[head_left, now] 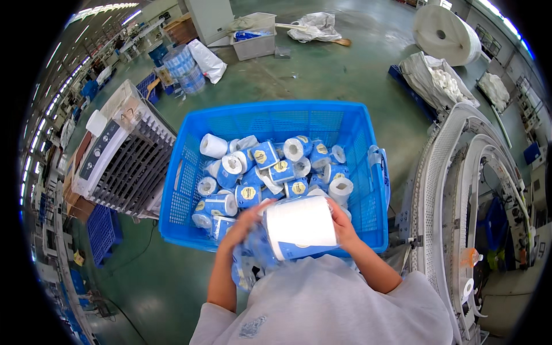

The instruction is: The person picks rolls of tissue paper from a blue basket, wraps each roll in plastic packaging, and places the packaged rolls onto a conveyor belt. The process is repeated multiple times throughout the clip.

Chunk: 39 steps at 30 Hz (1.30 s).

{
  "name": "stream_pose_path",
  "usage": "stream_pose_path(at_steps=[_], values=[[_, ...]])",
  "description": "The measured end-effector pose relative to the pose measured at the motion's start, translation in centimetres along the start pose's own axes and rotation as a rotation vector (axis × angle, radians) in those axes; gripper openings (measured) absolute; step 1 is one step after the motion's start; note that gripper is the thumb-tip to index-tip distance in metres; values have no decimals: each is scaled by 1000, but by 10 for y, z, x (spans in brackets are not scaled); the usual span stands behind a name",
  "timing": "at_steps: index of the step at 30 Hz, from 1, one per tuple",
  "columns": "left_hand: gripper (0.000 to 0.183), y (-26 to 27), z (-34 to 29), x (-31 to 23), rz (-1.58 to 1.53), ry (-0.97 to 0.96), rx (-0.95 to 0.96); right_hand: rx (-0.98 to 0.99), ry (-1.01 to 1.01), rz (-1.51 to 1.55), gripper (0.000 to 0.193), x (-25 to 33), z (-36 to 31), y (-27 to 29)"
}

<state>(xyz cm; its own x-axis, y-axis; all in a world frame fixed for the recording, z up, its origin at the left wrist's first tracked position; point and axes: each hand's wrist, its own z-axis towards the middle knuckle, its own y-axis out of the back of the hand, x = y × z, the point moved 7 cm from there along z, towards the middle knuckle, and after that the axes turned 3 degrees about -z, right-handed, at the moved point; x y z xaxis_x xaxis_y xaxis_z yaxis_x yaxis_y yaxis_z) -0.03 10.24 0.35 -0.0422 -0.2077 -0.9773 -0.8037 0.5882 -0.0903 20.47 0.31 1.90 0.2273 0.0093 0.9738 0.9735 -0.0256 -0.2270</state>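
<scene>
Close to my body, over the near rim of a blue plastic crate [223,109], I hold a large white toilet roll [302,224]. My right hand [341,223] grips its right end, fingers wrapped round the edge. At the other end my left hand [244,225] is blurred by motion, its fingers curled at a crumpled blue plastic wrapper [253,253] that hangs below it. Part of the wrapper still lies along the roll's lower side. Beneath and beyond, the crate holds many toilet rolls [248,196], most in blue printed film and some bare white.
A slatted air cooler [135,158] stands left of the crate, a blue pallet [103,233] beside it. Curved conveyor rails [428,190] rise on the right. A grey bin [255,46] and a white sack [440,80] of rolls are farther off, near a huge paper reel [445,35].
</scene>
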Motion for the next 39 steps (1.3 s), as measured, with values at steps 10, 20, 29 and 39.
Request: stream_pose_path(at_steps=[10, 20, 29, 39], values=[[38, -52, -14, 16, -44, 161, 122, 119, -145, -46, 38, 0, 4, 20], [41, -68, 0, -36, 475, -468, -7, -279, 84, -44, 42, 34, -28, 56], [34, -27, 33, -4, 0, -188, -317, -484, 108, 845, 44, 9, -103, 169], [31, 91, 77, 62, 327, -280, -182, -1593, 224, 194, 43, -113, -380, 464]])
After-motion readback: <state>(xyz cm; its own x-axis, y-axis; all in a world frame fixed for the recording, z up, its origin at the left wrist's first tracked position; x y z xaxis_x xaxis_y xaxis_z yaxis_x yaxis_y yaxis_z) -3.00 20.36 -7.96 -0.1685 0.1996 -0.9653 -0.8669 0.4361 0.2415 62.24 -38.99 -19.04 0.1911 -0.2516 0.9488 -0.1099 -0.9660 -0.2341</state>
